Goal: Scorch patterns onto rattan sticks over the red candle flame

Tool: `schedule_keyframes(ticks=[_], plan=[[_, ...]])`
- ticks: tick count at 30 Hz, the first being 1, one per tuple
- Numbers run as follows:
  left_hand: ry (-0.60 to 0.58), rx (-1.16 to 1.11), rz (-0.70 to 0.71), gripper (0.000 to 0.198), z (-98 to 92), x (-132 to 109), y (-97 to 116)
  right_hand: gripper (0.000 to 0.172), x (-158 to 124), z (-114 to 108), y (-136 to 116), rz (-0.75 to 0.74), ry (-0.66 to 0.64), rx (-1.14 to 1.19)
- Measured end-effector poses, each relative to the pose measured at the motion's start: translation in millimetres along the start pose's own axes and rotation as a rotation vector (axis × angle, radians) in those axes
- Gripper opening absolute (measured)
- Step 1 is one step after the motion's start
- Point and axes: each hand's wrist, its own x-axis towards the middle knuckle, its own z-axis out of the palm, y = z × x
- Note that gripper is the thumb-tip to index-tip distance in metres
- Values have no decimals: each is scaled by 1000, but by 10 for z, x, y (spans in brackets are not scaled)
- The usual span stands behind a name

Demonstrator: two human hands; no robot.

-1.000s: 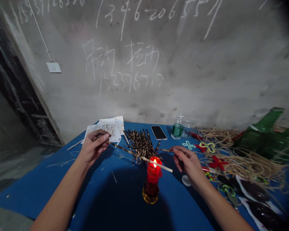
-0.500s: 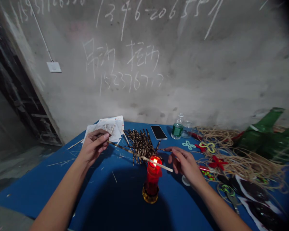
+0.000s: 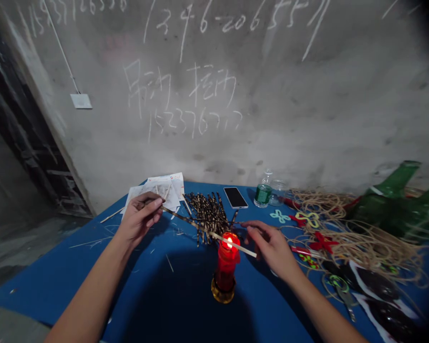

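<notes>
My left hand (image 3: 143,213) pinches the dark end of a thin stick (image 3: 196,225), which slants down to the right. The stick is blackened in patches along its left part and pale at its right end. It crosses over the flame of a lit red candle (image 3: 227,267) on a gold base. My right hand (image 3: 268,245) is just right of the candle, fingers curled near the pale end; whether it touches the stick or holds anything is too small to tell. Behind the candle lies a pile of dark-spotted sticks (image 3: 205,209).
The blue table (image 3: 75,267) meets a grey wall. Behind the pile are papers (image 3: 171,183), a phone (image 3: 235,197), a green-labelled bottle (image 3: 263,193) and a glass jar. Tangled cord (image 3: 372,243), green bottles (image 3: 396,186), red and yellow ornaments and scissors lie at the right.
My right hand has moved slightly left, closer to the candle and the stick's pale end. My left hand and the stick have hardly moved.
</notes>
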Motion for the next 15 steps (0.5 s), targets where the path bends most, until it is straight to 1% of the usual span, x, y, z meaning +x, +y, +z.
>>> schedule_keyframes(ticks=[5, 10, 15], plan=[[-12, 9, 29, 35, 2, -3, -6, 39, -16, 7, 42, -42, -25, -85], [5, 31, 36, 41, 21, 0, 8, 39, -22, 28, 60, -25, -32, -82], [13, 30, 45, 46, -6, 27, -13, 38, -20, 47, 45, -18, -12, -75]])
